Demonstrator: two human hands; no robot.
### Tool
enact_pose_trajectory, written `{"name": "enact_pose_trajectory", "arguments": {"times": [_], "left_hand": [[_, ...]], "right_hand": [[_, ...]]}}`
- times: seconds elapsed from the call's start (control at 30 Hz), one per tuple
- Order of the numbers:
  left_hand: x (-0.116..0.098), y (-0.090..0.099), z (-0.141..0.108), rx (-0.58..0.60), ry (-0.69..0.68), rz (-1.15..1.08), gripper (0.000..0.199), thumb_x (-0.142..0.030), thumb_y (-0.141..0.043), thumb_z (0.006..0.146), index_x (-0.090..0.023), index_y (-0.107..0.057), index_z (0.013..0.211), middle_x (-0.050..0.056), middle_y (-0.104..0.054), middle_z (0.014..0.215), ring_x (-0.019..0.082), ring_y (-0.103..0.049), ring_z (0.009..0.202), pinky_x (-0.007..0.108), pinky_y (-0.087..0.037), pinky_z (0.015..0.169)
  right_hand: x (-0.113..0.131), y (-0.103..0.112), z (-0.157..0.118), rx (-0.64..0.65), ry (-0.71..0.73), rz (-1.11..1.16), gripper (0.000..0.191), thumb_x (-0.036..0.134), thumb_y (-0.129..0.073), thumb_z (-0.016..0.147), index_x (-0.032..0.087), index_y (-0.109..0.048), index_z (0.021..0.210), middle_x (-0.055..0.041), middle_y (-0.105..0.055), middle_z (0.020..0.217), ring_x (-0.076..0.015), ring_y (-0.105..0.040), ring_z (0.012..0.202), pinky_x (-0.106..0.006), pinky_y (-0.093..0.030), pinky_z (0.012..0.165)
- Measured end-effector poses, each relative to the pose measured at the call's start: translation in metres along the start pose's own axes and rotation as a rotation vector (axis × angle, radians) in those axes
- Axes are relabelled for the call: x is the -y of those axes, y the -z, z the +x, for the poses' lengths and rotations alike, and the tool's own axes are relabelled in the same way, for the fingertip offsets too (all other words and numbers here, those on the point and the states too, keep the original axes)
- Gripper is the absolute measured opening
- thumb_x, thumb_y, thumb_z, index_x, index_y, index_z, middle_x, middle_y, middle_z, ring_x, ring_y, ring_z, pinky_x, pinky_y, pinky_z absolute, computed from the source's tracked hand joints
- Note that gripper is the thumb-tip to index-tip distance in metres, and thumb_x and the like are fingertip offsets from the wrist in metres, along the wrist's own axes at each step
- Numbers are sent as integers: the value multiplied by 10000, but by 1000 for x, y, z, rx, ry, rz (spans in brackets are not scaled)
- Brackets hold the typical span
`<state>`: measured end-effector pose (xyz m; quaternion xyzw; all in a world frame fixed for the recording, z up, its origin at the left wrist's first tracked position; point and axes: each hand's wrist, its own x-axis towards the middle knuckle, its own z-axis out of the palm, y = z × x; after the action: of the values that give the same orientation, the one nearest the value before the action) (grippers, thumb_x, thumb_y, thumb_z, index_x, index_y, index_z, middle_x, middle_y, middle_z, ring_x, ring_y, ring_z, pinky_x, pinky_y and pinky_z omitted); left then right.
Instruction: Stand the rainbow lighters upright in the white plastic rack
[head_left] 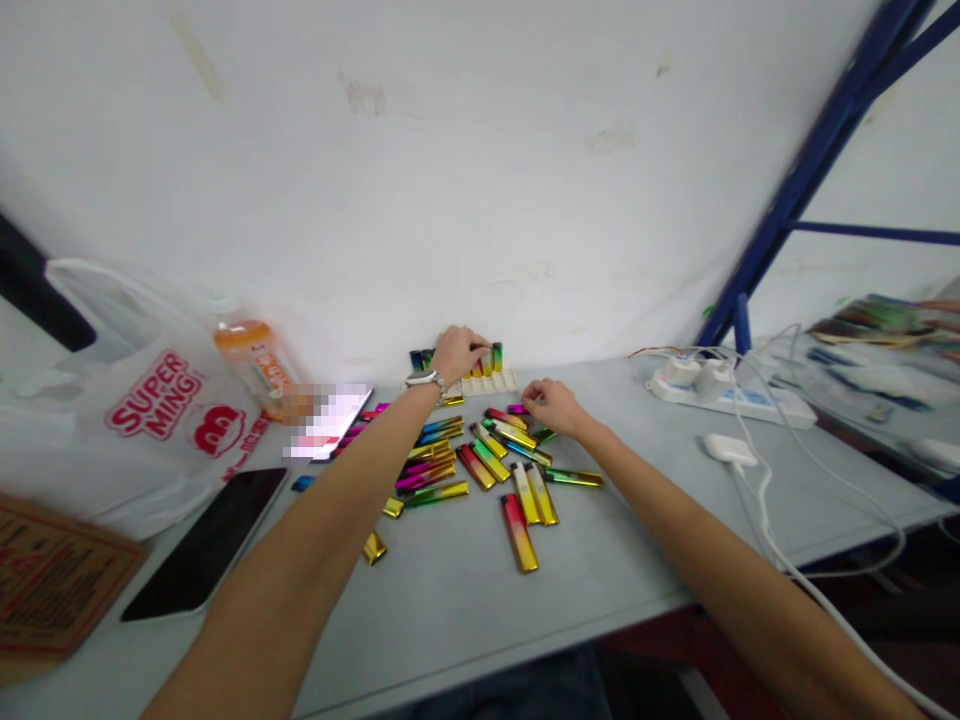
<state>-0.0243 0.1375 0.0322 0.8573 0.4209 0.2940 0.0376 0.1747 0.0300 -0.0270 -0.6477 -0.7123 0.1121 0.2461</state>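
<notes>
Left hand [457,352], watch [424,378] at wrist, is over the pale perforated tray [507,381] by the wall. Fingers bent down beside upright metallic lighters [496,357]; whether they grasp one, cannot tell. Right hand [553,405] is right of the tray, slightly nearer, fingers curled at a magenta-ended lighter [517,409]; grip on it, cannot tell.

Loose lighters [491,455] lie scattered on the grey table [600,570], between the forearms; a red-and-gold lighter [520,533] lies nearest among those right of centre. Left side: lit-screen device [330,425], dark phone [206,545], white plastic bag [135,430], orange-capped bottle [259,365], cardboard box [60,580]. Right side: white power strip [757,400], plugs, cables.
</notes>
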Motion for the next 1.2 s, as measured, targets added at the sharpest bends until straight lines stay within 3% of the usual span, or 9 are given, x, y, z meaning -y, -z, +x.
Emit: {"name": "enact_pose_trajectory", "arguments": {"times": [0.1, 0.23, 0.4, 0.47, 0.6, 0.7, 0.8, 0.93, 1.2], "left_hand": [[0, -1, -9, -39, -54, 137, 259, -320, -548, 914, -215, -783, 949, 116, -693, 1075, 280, -540, 1078, 463, -413, 980], [-9, -4, -26, -57, -105, 245, 330, -354, -473, 952, -223, -720, 1128, 129, -562, 1285, 309, -423, 1244, 509, -337, 1045], [-31, 2, -54, -135, -58, 212, 479, -376, -373, 991, -184, -486, 1415, 147, -363, 1525, 314, -321, 1387, 507, -291, 1117], [-42, 9, -75, -136, -51, 178, 449, -348, -315, 1007, -186, -544, 1357, 126, -454, 1465, 278, -384, 1351, 465, -319, 1118], [-64, 23, -137, -1, -48, 189, 453, -361, -291, 1011, -183, -600, 1291, 115, -544, 1397, 257, -457, 1310, 442, -334, 1130], [-72, 29, -184, 37, 4, 249, 450, -402, -328, 997, -234, -559, 1345, 109, -485, 1474, 281, -395, 1388, 488, -301, 1155], [-71, 28, -211, 51, 85, 289, 449, -437, -386, 975, -277, -540, 1365, 102, -488, 1480, 319, -372, 1411, 553, -269, 1160], [-61, 22, -216, 56, 112, 305, 462, -438, -388, 972, -252, -530, 1369, 124, -498, 1469, 332, -398, 1392, 588, -250, 1157], [-51, 16, -192, -7, 107, 310, 383, -384, -362, 988, -199, -575, 1247, 141, -554, 1384, 299, -464, 1310, 535, -289, 1126]], "right_hand": [[7, -5, -6, -25, -29, -17, 224, 299, -542, 862, 210, -709, 980, -96, -668, 1046, -256, -571, 1005, -381, -404, 867], [25, -7, -23, -133, -17, -55, 353, 433, -474, 937, 218, -647, 1157, -136, -601, 1175, -295, -507, 1145, -454, -363, 954], [48, 2, -60, -125, 91, -106, 535, 585, -375, 960, 239, -559, 1325, -155, -533, 1312, -303, -431, 1273, -492, -307, 1033], [55, 2, -77, -85, 135, -127, 572, 627, -344, 953, 279, -527, 1369, -144, -499, 1378, -314, -377, 1338, -519, -279, 1062], [65, -13, -99, -28, 148, -174, 659, 690, -326, 924, 332, -419, 1470, -135, -394, 1515, -372, -254, 1429, -616, -188, 1097], [72, -27, -96, -14, 110, -200, 645, 657, -316, 941, 334, -394, 1493, -139, -366, 1548, -397, -237, 1441, -658, -142, 1096], [82, -38, -80, -26, 92, -208, 628, 631, -299, 955, 318, -414, 1487, -145, -408, 1521, -389, -277, 1426, -650, -143, 1099], [91, -48, -59, -59, 91, -203, 596, 604, -317, 962, 303, -457, 1457, -149, -458, 1473, -370, -329, 1389, -641, -155, 1086], [90, -49, -31, -53, 117, -216, 449, 444, -336, 991, 270, -552, 1345, -140, -538, 1330, -312, -398, 1293, -589, -231, 1049]]}}
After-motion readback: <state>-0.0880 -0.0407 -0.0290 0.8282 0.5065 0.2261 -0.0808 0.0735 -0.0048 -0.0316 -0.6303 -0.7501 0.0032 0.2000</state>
